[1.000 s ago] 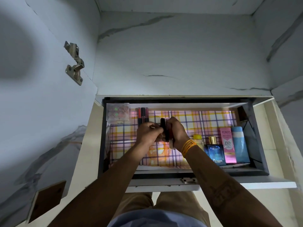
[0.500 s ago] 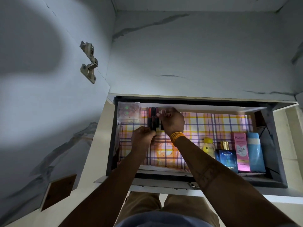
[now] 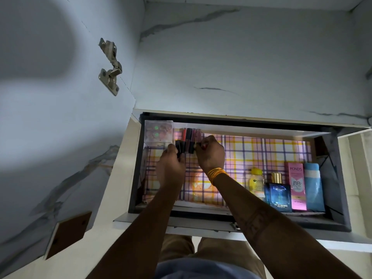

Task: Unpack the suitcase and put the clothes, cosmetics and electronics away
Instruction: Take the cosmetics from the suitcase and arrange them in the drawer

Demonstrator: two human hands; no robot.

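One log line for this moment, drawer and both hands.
step: lining up lip tubes at drawer back left | left hand: on tubes | right hand: pinching one tube | bottles front right untouched

Both forearms reach up from the lower edge toward 12 o'clock and converge, the left arm from 7 o'clock, the right from 5 o'clock. The left hand [image 3: 171,168] shows its back, fingers curled forward with the fingertips hidden. The right hand [image 3: 210,153] sits just beside it at its 2 o'clock, knuckles up, fingers bent and pinching inward. Orange bangles [image 3: 216,174] ring the right wrist
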